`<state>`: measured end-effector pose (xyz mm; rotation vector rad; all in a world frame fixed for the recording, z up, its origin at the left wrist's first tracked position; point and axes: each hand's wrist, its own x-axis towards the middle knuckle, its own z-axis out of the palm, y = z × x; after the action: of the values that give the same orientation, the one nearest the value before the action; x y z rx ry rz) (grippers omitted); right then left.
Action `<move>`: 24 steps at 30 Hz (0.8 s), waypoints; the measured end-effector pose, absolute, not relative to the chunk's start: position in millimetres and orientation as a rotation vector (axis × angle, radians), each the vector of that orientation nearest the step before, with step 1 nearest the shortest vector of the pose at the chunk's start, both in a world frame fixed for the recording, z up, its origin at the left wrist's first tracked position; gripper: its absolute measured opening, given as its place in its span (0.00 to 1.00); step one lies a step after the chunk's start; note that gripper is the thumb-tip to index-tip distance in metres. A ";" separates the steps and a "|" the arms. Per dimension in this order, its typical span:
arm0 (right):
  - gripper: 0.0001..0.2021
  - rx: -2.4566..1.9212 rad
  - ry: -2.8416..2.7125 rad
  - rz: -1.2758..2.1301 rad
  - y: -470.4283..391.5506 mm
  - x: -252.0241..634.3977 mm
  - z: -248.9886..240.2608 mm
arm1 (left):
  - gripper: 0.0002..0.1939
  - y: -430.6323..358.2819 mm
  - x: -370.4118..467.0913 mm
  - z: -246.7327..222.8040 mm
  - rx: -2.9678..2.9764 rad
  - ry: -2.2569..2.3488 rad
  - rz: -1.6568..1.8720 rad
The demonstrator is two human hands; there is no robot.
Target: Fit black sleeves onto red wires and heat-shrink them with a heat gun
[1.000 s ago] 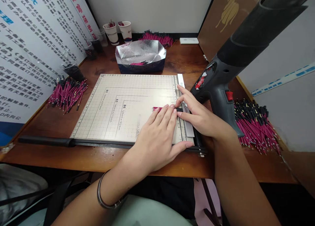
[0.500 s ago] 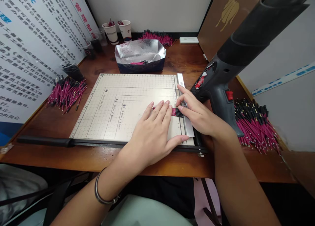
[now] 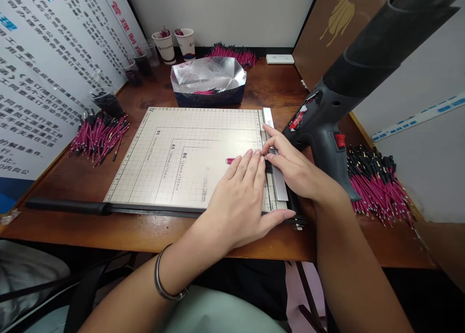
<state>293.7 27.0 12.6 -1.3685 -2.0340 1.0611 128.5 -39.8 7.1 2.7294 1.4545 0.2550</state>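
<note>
A cream cutting board (image 3: 138, 163) printed with a grid lies on the wooden table. My left hand (image 3: 241, 197) is flat over a small row of pink and black wires (image 3: 230, 161), fingers stretched out and side by side, thumb pointing right. The wires' pink ends show left of its fingers; their middle is hidden under it. My right hand (image 3: 286, 161) rests at the metal ruler strip (image 3: 278, 183) on the board's right side. Its thumb and index finger come close together beside the wires' black ends; whether they hold anything is hidden.
A black cutter handle (image 3: 69, 206) extends left along the front edge. A foil-lined box (image 3: 209, 98) stands behind the board. A dark heat gun (image 3: 327, 125) leans at the right. Wire piles lie left (image 3: 98, 137), right (image 3: 378, 188) and behind. Paper cups (image 3: 165, 48) stand at the back.
My left hand has slid to the right across the wires, uncovering their pink ends and covering more of the black ends. My right hand has stayed nearly in place.
</note>
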 end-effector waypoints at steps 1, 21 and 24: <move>0.07 -1.363 -2.036 1.053 27.1 293.5 12.4 | 0.52 -40.1 129.2 6.6 2.731 1.459 0.260; 0.05 -1.327 -2.024 1.014 27.1 291.7 10.7 | 0.60 -46.3 134.2 8.0 2.714 1.484 0.267; 0.05 -1.332 -2.001 0.984 27.1 290.5 10.0 | 0.60 -46.3 139.3 9.0 2.698 1.509 0.235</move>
<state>290.5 27.1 10.0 -1.3323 -2.0012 0.9838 139.3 -46.3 9.0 2.6975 1.5091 0.2355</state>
